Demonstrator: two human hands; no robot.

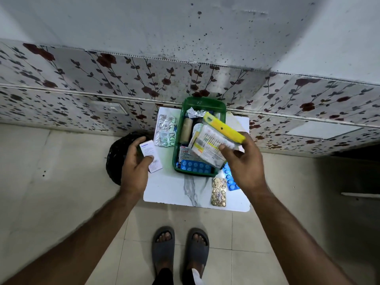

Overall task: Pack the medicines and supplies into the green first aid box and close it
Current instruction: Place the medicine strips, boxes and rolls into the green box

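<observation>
The open green first aid box (177, 140) stands on a small white marble-patterned table (168, 188), filled with blister strips, a bandage roll and packets. My right hand (244, 159) holds a yellow packet (225, 128) together with a white medicine pack (211, 142) above the box's right side. My left hand (135, 163) grips a small white and purple medicine carton (151, 157) at the table's left edge. Silver-green blister strips (166, 130) lie left of the box. A gold blister strip (219, 191) and a blue blister strip (230, 177) lie at the front right.
A black bag-lined bin (119, 153) sits on the floor left of the table. A floral-papered wall (82, 93) runs just behind the table. My feet in grey slippers (181, 251) stand on the tiled floor in front.
</observation>
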